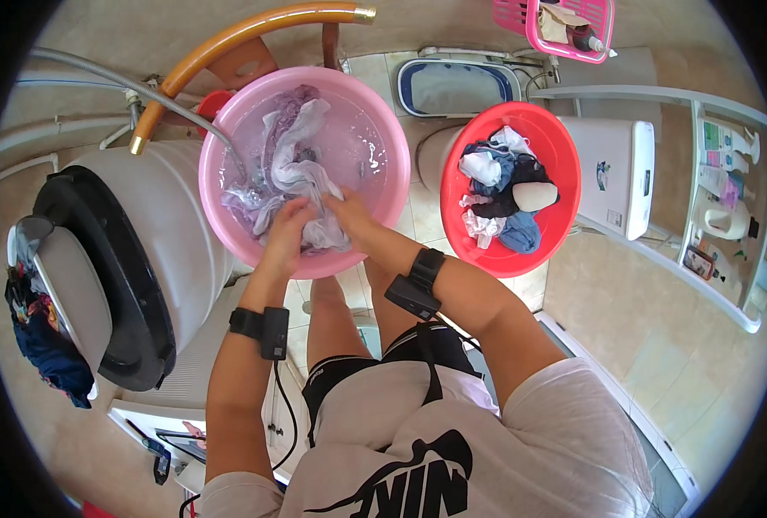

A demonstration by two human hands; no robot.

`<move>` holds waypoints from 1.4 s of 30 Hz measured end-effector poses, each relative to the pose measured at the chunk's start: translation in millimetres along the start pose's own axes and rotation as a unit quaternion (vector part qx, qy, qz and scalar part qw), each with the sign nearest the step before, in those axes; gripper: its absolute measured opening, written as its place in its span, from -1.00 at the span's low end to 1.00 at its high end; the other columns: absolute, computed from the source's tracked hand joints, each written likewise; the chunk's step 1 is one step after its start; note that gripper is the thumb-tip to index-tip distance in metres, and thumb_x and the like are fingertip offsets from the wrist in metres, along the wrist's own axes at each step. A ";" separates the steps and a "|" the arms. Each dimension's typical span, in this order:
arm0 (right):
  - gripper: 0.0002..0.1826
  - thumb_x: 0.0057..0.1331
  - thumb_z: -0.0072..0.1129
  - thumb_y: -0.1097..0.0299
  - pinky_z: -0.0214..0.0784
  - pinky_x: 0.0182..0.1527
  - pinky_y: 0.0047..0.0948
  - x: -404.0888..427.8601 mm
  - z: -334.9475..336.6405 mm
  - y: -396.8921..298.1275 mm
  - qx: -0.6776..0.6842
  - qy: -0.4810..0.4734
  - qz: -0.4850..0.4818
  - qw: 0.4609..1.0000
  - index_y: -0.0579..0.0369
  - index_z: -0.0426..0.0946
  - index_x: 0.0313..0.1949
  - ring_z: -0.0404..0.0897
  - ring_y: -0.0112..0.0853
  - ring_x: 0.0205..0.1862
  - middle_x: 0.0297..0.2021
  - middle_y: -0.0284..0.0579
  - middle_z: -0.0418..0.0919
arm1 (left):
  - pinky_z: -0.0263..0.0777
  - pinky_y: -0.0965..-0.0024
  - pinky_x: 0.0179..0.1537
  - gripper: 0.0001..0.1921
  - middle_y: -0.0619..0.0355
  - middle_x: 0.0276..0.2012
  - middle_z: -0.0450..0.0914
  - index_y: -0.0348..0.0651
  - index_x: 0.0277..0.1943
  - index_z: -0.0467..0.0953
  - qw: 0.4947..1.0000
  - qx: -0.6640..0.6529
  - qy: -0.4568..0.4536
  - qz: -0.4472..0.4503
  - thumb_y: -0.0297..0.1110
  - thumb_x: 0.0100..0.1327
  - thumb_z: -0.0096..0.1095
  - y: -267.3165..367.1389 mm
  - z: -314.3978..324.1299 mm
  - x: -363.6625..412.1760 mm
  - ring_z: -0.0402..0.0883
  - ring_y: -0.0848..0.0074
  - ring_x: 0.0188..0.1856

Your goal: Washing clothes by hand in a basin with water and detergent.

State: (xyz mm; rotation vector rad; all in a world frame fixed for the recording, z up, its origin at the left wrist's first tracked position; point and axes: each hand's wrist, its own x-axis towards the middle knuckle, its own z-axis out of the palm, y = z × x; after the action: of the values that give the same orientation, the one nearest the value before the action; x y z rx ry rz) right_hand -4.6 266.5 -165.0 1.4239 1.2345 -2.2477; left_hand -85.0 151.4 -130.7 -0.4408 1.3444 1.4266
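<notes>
Before me is a round pink plastic basin [401, 175] of water, with wet white and purple laundry in it. Both my hands grip a light-coloured wet cloth [296, 171] over the near part of the basin. My left hand [286, 233] is on its left side, fingers bent on the fabric. On its right side, my right hand [351, 213] holds the same fabric. Lacy purple cloth [289, 107] lies in the water beyond, and paler purple cloth [244, 204] lies at the left. A grey corrugated hose [163, 100] reaches down into the basin.
To the right, a red basin [564, 162] holds mixed clothes. Behind it lies a blue and grey folding tub [459, 87]. A large barrel [157, 194] with a black lid [108, 272] stands left. A white shelf [687, 175] holds bottles, and a pink basket [606, 26] hangs at the top.
</notes>
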 end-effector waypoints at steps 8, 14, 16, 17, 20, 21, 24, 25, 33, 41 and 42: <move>-0.62 0.45 -0.08 0.17 0.34 -0.21 -0.52 -73.6 13.8 -64.5 -0.065 -0.084 -0.127 0.986 0.22 0.45 0.05 0.45 -0.57 -0.26 -0.26 -0.29 0.53 | 0.33 0.57 -0.31 -0.80 0.36 -0.42 0.50 -0.16 -0.10 0.53 0.988 0.122 -0.089 -0.022 -0.25 0.34 0.18 28.4 -20.0 -34.7 0.42 0.72 -0.34; -0.62 0.47 -0.12 0.17 0.28 -0.26 -0.57 -112.6 15.2 -112.3 -0.133 -0.079 -0.226 0.962 0.21 0.48 0.03 0.39 -0.64 -0.33 -0.32 -0.36 0.52 | 0.21 0.61 -0.39 -0.81 0.39 -0.49 0.38 -0.23 -0.24 0.52 0.935 0.238 0.016 0.262 -0.28 0.37 0.14 59.2 -27.0 -77.6 0.27 0.79 -0.42; -0.62 0.47 -0.11 0.16 0.27 -0.26 -0.58 -120.5 4.3 -128.5 -0.157 -0.057 -0.255 0.952 0.20 0.49 0.02 0.39 -0.63 -0.33 -0.31 -0.35 0.53 | 0.24 0.62 -0.33 -0.81 0.37 -0.41 0.45 -0.24 -0.18 0.54 0.929 0.244 0.011 0.278 -0.28 0.39 0.10 80.9 -19.9 -104.5 0.32 0.78 -0.37; -0.63 0.47 -0.10 0.16 0.30 -0.21 -0.56 -122.5 -1.8 -137.0 -0.085 -0.051 -0.248 0.964 0.19 0.49 0.02 0.44 -0.61 -0.30 -0.28 -0.34 0.55 | 0.27 0.63 -0.27 -0.79 0.34 -0.33 0.52 -0.25 -0.11 0.55 0.923 0.251 0.011 0.292 -0.29 0.41 0.06 95.4 -13.7 -122.5 0.37 0.76 -0.31; -0.63 0.46 -0.09 0.15 0.34 -0.10 -0.52 -149.4 -13.2 -169.8 -0.001 -0.046 -0.255 0.966 0.18 0.50 0.01 0.51 -0.55 -0.23 -0.22 -0.29 0.59 | 0.29 0.62 -0.15 -0.76 0.29 -0.20 0.57 -0.27 -0.07 0.55 0.947 0.098 0.030 0.305 -0.29 0.44 0.01 128.2 -2.6 -173.3 0.42 0.75 -0.21; -0.63 0.46 -0.09 0.15 0.36 -0.03 -0.49 -160.2 -14.1 -182.4 0.012 -0.046 -0.270 0.962 0.18 0.50 0.01 0.55 -0.52 -0.17 -0.18 -0.27 0.60 | 0.29 0.62 -0.15 -0.76 0.29 -0.20 0.57 -0.27 -0.07 0.55 0.946 0.097 0.033 0.308 -0.29 0.44 0.01 133.0 -6.2 -184.9 0.42 0.75 -0.21; -0.60 0.48 -0.14 0.14 0.33 0.08 -0.44 -183.6 -26.4 -197.3 -0.030 -0.024 -0.267 0.963 0.22 0.47 0.03 0.54 -0.48 -0.06 -0.10 -0.20 0.58 | 0.31 0.50 0.01 -0.73 0.25 -0.19 0.58 -0.24 -0.11 0.53 0.934 0.066 0.037 0.348 -0.20 0.45 -0.02 141.9 -21.5 -205.3 0.50 0.65 -0.11; -0.60 0.48 -0.14 0.14 0.33 0.08 -0.44 -190.7 -26.0 -200.6 -0.031 -0.026 -0.268 0.963 0.22 0.47 0.03 0.54 -0.48 -0.06 -0.10 -0.20 0.58 | 0.31 0.50 0.01 -0.73 0.25 -0.19 0.58 -0.24 -0.11 0.53 0.934 0.065 0.039 0.349 -0.20 0.45 -0.02 143.1 -22.9 -211.6 0.50 0.65 -0.11; -0.65 0.45 -0.06 0.19 0.30 0.03 -0.50 -197.0 -21.5 -194.7 -0.006 -0.024 -0.307 0.952 0.22 0.37 0.03 0.47 -0.52 -0.09 -0.13 -0.23 0.51 | 0.35 0.53 -0.05 -0.76 0.23 -0.19 0.59 -0.25 -0.07 0.51 0.938 0.016 0.047 0.344 -0.26 0.43 0.03 144.9 -26.6 -229.2 0.51 0.67 -0.15; -0.50 0.16 0.20 0.49 0.37 -0.12 -0.42 -88.3 -63.5 -123.3 -0.331 -0.008 -0.277 0.902 0.28 0.29 0.09 0.53 -0.34 -0.18 -0.17 0.01 0.51 | 0.36 0.53 -0.02 -0.68 0.21 -0.15 0.60 -0.28 0.04 0.46 0.986 0.080 -0.002 0.144 -0.46 0.23 0.24 102.4 -69.0 -147.8 0.53 0.63 -0.13; -0.48 0.16 0.15 0.51 0.39 -0.11 -0.34 -73.4 -70.5 -114.7 -0.348 0.043 -0.297 0.888 0.21 0.29 0.14 0.55 -0.23 -0.16 -0.16 0.08 0.52 | 0.36 0.53 -0.02 -0.68 0.21 -0.15 0.60 -0.28 0.04 0.46 0.987 0.077 0.000 0.141 -0.46 0.23 0.24 93.7 -73.1 -134.6 0.53 0.63 -0.13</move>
State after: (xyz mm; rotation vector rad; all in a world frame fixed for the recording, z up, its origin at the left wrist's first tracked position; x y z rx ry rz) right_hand 14.1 372.6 -55.9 0.9345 2.4412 -1.6841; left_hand -144.9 48.9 4.0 -0.1516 1.5496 1.5359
